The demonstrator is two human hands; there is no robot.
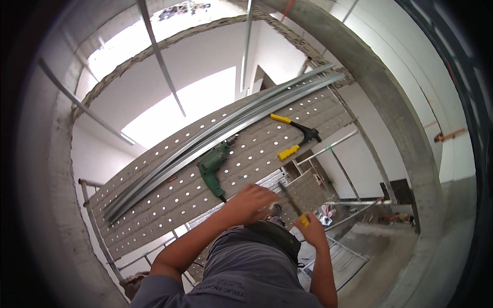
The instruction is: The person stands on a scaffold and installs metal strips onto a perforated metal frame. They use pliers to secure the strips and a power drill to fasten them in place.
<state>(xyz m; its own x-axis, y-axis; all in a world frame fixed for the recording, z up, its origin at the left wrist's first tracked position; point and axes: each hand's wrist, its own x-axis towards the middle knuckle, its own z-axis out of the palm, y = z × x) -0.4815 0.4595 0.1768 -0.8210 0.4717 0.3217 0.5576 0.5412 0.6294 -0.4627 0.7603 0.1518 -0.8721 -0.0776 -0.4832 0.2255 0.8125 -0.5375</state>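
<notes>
My right hand is closed around the yellow handle of a tool with a long, narrow dark shaft; its exact kind is unclear. The shaft points up and left, toward my other hand. In front of my waist is my left hand, fingers stretched out and slightly blurred, with nothing visible in it. A dark pouch hangs at my waist below both hands. Beyond my left hand, a green power drill lies on a perforated metal platform. Farther right rests a black hand tool with two spread yellow grips.
Long galvanized metal channels lie along the platform's far side. Scaffold tubes border its right end. A lower perforated deck and a ladder-like frame show below. Thin metal rods hang ahead; a concrete beam curves on the right.
</notes>
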